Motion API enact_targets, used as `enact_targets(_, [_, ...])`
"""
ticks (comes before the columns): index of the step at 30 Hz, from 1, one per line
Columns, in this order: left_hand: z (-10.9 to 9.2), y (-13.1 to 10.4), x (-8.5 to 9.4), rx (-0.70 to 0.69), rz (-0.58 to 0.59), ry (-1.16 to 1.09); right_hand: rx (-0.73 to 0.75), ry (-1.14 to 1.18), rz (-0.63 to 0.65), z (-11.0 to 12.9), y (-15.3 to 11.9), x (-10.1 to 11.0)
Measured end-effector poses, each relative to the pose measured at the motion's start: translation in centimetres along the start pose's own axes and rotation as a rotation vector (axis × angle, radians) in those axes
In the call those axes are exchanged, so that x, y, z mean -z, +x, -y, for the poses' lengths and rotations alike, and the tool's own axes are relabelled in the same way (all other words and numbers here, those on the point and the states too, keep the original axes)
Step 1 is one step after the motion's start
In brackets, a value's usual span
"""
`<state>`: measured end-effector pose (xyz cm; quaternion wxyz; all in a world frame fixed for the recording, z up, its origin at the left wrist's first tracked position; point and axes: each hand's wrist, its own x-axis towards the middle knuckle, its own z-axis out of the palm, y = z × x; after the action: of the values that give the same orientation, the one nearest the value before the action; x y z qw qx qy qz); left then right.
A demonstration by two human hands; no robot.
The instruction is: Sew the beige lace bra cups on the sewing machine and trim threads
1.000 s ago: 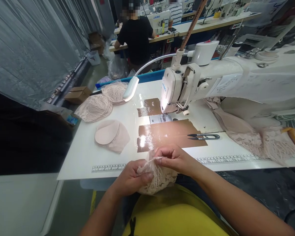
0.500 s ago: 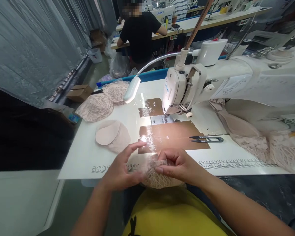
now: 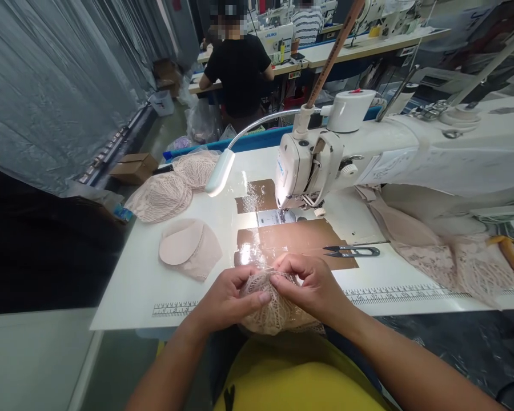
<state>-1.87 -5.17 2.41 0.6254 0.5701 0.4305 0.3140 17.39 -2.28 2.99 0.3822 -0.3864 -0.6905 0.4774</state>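
Both hands hold a beige lace cup (image 3: 268, 314) at the table's front edge, close to my body. My left hand (image 3: 231, 297) grips its left side, thumb on top of the lace. My right hand (image 3: 310, 285) pinches its upper edge, fingertips close to the left ones. Just beyond are a brown sheet (image 3: 291, 237) on the table and black thread snips (image 3: 355, 251). The white sewing machine (image 3: 300, 168) stands behind them. To the left lie a smooth beige piece (image 3: 191, 248) and lace cups (image 3: 160, 197).
A lamp (image 3: 220, 173) on a bent metal neck hangs left of the machine head. Lace fabric (image 3: 445, 251) lies on the right of the white table (image 3: 124, 285). A person (image 3: 237, 74) in black sits at another table beyond.
My left hand has moved right and closed on the lace cup, which shows more fully now. My right hand keeps its pinch. The camera view has shifted slightly.
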Motion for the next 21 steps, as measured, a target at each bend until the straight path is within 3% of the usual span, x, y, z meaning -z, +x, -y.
enact_targets(6, [-0.5, 1.1, 0.1, -0.037, -0.068, 0.098, 0.015, -0.045, -0.009, -0.3, 0.4, 0.2])
enact_targets(9, [-0.5, 1.7, 0.2, -0.052, -0.09, 0.159, -0.052, -0.049, -0.001, -0.7, 0.7, 0.8])
enact_targets(15, [-0.8, 2.5, 0.4, -0.072, 0.013, 0.085, -0.206, 0.151, 0.186, -0.9, 1.4, 2.3])
enact_targets(21, [-0.3, 3.2, 0.0, -0.061, 0.037, -0.067, -0.252, 0.355, 0.218, -1.3, 1.5, 2.8])
